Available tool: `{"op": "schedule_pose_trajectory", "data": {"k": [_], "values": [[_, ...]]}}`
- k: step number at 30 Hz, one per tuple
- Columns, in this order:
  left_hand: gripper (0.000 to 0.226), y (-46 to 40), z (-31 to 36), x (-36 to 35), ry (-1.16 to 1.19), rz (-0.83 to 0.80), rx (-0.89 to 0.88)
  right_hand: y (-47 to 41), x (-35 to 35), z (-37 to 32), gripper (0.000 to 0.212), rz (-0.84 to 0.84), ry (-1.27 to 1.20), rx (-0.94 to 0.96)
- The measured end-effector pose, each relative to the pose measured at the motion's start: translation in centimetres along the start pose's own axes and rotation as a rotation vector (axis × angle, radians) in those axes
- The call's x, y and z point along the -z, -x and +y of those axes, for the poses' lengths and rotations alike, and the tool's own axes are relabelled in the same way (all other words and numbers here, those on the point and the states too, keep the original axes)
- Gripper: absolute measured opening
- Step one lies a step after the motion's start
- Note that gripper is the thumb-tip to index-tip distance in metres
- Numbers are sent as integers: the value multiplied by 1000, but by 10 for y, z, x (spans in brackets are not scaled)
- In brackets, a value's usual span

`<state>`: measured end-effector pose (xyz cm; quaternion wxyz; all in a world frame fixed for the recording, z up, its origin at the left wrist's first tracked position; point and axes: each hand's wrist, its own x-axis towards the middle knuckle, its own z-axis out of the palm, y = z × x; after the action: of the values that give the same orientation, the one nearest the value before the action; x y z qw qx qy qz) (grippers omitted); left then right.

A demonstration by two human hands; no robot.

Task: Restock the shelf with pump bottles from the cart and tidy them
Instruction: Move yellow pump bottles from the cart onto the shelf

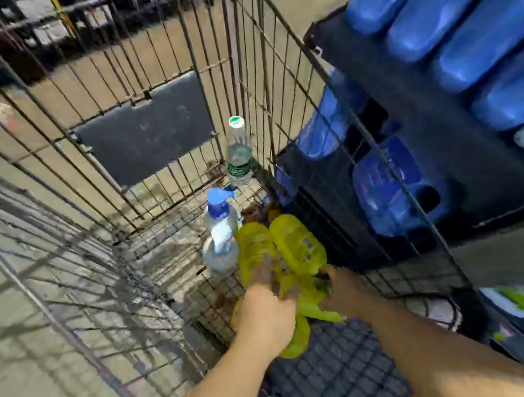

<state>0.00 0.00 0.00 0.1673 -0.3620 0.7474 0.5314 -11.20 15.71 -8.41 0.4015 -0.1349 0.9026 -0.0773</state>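
A: Wire mesh forms the cart (133, 92), viewed from above; which items stand on its floor?

B: Two clear pump bottles (221, 235) with blue and white heads stand near the middle of the floor, one just behind the other. A clear water bottle (238, 155) with a white-and-green cap stands upright in the far right corner.

A: And the hands?

B: Both reach into the near right part of the cart. Left hand (266, 314) is closed around the lower end of one yellow-green pump bottle (258, 257); right hand (341, 290) grips the second yellow-green bottle (296, 243) beside it. The two bottles touch, tilted away from the viewer. Motion blur hides the individual fingers.

A: What lies to the right?

B: Dark shelving (414, 182) holding blue packs (448, 10), just outside the cart's side wall.
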Motion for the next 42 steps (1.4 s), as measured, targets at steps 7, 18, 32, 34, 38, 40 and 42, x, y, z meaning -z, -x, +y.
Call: {"op": "schedule_pose_trajectory", "data": {"k": [7,18,32,34,38,40,42], "values": [[41,-4,-5,-43,131,-85,56,-39,-12,18,93,-242,-33,111],[37,-19,-11,-51,65,-34,-30,-18,-29,17,121,-249,71,14],[14,-8,-10,-59,151,46,20,7,-30,32,43,-363,-272,-31],[10,-7,-9,-61,195,28,45,15,-23,30,41,-284,-359,17],[19,1,0,-53,350,8,69,42,-4,24,69,-30,-654,-2],[24,8,10,-41,335,6,110,60,7,20,79,79,-735,-29],[34,11,18,-30,404,-36,170,81,20,17,74,180,-812,4]]}}
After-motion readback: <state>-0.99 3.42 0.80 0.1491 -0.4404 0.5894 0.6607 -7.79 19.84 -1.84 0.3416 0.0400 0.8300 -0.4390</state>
